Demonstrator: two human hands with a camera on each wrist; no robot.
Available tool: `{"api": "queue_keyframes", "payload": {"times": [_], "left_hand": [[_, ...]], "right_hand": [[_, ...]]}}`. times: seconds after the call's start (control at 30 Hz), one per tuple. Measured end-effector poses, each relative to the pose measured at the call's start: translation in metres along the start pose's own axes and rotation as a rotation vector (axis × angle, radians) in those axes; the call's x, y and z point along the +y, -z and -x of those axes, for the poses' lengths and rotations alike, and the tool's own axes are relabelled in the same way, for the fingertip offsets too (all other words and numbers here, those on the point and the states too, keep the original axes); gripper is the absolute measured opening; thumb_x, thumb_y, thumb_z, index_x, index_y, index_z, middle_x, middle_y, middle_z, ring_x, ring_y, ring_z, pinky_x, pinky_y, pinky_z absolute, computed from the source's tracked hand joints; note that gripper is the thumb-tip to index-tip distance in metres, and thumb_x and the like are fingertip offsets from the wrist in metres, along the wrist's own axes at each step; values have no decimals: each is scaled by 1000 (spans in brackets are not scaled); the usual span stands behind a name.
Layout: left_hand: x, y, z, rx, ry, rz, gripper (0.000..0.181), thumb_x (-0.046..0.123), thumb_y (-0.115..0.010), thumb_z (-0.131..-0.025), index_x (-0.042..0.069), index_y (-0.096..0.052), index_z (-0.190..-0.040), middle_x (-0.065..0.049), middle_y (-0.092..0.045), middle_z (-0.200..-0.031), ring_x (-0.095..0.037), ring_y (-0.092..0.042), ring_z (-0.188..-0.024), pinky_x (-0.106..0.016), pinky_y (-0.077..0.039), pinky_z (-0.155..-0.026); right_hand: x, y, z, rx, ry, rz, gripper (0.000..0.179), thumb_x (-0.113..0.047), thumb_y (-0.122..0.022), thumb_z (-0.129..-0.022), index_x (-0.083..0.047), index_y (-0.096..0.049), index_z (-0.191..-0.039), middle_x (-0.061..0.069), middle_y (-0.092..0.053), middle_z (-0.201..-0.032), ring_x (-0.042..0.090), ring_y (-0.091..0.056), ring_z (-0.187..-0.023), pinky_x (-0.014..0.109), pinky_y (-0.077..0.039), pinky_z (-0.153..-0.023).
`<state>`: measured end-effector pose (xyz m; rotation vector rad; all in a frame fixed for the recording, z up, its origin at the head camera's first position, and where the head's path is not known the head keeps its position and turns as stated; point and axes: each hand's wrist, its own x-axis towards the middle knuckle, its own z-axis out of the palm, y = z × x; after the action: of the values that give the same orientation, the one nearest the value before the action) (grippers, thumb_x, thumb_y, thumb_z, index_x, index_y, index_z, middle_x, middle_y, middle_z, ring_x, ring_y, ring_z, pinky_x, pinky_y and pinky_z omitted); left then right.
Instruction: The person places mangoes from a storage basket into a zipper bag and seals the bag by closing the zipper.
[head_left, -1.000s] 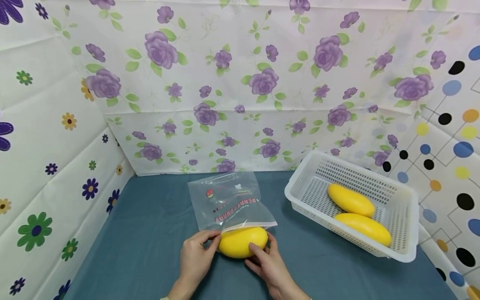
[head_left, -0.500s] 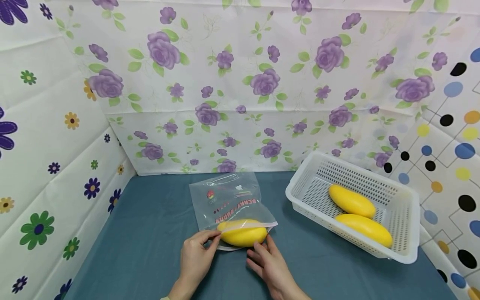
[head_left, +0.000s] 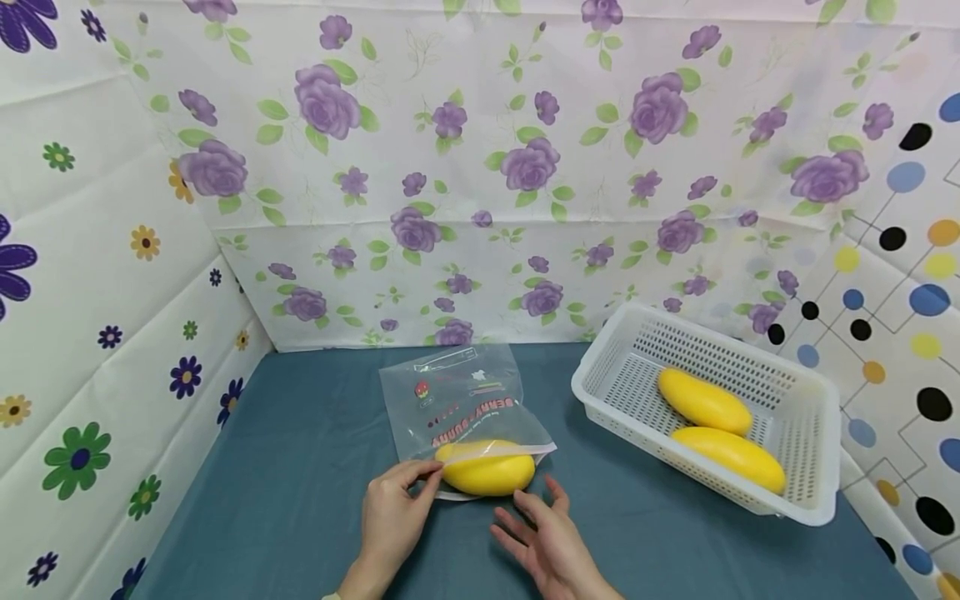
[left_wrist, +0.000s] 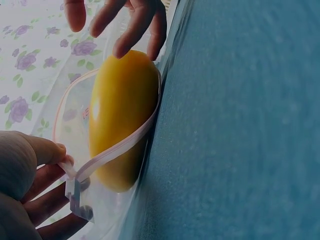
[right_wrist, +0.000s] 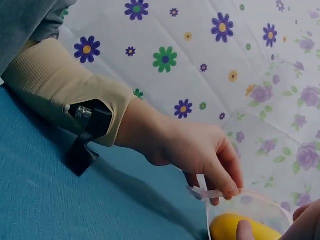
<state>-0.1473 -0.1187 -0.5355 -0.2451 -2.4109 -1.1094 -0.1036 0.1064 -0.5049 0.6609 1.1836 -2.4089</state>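
A clear zip bag [head_left: 457,392] with red lettering lies on the table. In its mouth sits a yellow mango [head_left: 491,475], its far part under the bag's upper film and its near part showing in the opening. My left hand [head_left: 393,508] pinches the left end of the zip rim [left_wrist: 112,152] between thumb and fingers, beside the slider. Just to the right and in front of the mango is my right hand [head_left: 551,537], fingers spread and relaxed, holding nothing. Whether its fingertips [left_wrist: 120,50] still touch the mango I cannot tell.
A white perforated basket [head_left: 600,408] stands on the right side of the blue table cloth [head_left: 300,467], with two more yellow mangoes [head_left: 705,402] inside. Flower-patterned sheets [head_left: 480,167] hang behind and at the left; a dotted one [head_left: 892,333] is at the right.
The mango has slid forward into the bag's mouth. My right hand, earlier holding the mango, has loosened and drawn slightly back to the right. My left hand keeps its pinch on the rim.
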Motion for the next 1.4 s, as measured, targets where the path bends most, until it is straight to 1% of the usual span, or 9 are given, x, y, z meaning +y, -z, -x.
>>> {"api": "queue_keyframes", "payload": {"times": [0.1,0.27,0.43,0.6,0.77,0.87,1.0,1.2,1.4], "left_hand": [[0,0,0,-3,3,-4,18,7,-91,-87,22,-86,-95,13,-78,-91,1,-71,-79,-31,-61,-67],[1,1,0,-11,16,-19,17,8,-91,-87,23,-86,-95,12,-78,-91,0,-71,-79,-31,-61,-67],[3,1,0,-23,26,-28,16,10,-92,-87,24,-86,-93,13,-77,-89,1,-70,-77,-34,-61,-67],[4,0,0,-30,28,-38,16,11,-92,-87,24,-86,-93,14,-77,-87,1,-70,-78,-34,-62,-68],[3,1,1,-34,36,-43,16,12,-92,-87,26,-86,-93,15,-77,-88,2,-70,-78,-34,-61,-68],[4,1,1,-32,34,-41,17,12,-92,-87,26,-86,-93,15,-77,-88,2,-70,-78,-34,-61,-68],[4,2,0,-25,29,-35,17,11,-92,-87,26,-86,-92,16,-76,-88,2,-70,-78,-35,-61,-68],[2,1,0,-20,22,-27,17,9,-92,-86,25,-86,-92,16,-76,-88,2,-70,-79,-34,-61,-68],[2,2,0,-26,35,-24,18,9,-91,-87,24,-86,-92,15,-77,-89,1,-71,-80,-36,-62,-69]], "right_hand": [[2,-1,-1,1,0,-16,101,-12,-55,-112,-14,33,-162,41,-10,-162,46,-53,-134,54,-49,-111],[4,-3,-5,4,-25,-30,95,-13,-54,-112,-6,27,-163,32,-29,-152,43,-57,-132,53,-50,-110],[3,-3,-8,-34,-50,-50,87,-15,-49,-115,-2,21,-165,28,-36,-151,41,-56,-136,51,-50,-111],[4,-3,-10,-73,-48,-43,84,-17,-46,-116,-1,21,-165,29,-34,-157,41,-53,-140,50,-49,-112],[2,-6,-14,-94,-29,-16,81,-16,-43,-117,-2,20,-166,32,-22,-166,44,-46,-146,49,-49,-113],[1,-8,-16,-95,-22,-7,80,-16,-43,-117,-3,18,-167,33,-18,-168,45,-43,-148,49,-49,-112],[0,-11,-19,-103,-12,1,80,-16,-43,-117,-4,18,-167,33,-17,-168,47,-41,-149,49,-48,-113],[-2,-14,-23,-112,6,11,77,-14,-42,-116,-5,15,-167,34,-18,-167,46,-45,-147,49,-48,-113],[-2,-18,-28,-120,18,21,79,-13,-43,-116,-3,16,-167,36,-18,-167,46,-46,-146,50,-47,-114]]}}
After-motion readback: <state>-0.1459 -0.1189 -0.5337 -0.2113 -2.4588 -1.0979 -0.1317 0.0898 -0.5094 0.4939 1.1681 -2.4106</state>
